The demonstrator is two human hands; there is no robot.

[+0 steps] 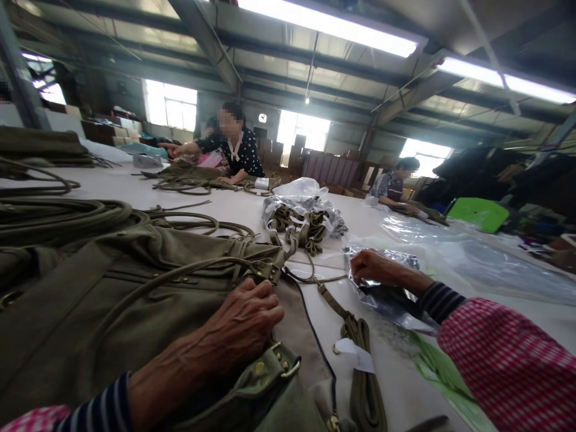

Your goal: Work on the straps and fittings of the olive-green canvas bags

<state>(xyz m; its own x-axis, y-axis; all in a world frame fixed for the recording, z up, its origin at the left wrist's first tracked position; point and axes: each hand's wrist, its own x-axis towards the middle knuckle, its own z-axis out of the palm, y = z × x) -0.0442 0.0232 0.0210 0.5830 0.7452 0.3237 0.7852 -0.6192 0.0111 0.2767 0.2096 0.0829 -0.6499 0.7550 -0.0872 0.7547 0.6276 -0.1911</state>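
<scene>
An olive fabric bag (148, 264) with brass fittings and a long cord handle lies in front of me on the left. My left hand (252, 312) is closed at its opening, with fingers curled over the edge near a buckled tab (270, 267); the fingertips are hidden. To the right, my right hand (373, 267) has its fingers bent down onto a silver plastic bag (387, 300), gripping it. Between my hands lies a folded olive strap (360, 360), wrapped with a white band and ending in a metal clip.
Beyond my hands, a silver bag (306, 219) holds several bundled straps. More olive bags with cord handles (67, 216) are piled at left. Clear plastic sheets (490, 258) spread over the white table (238, 207) at right. Co-workers (238, 144) handle fabric across the table.
</scene>
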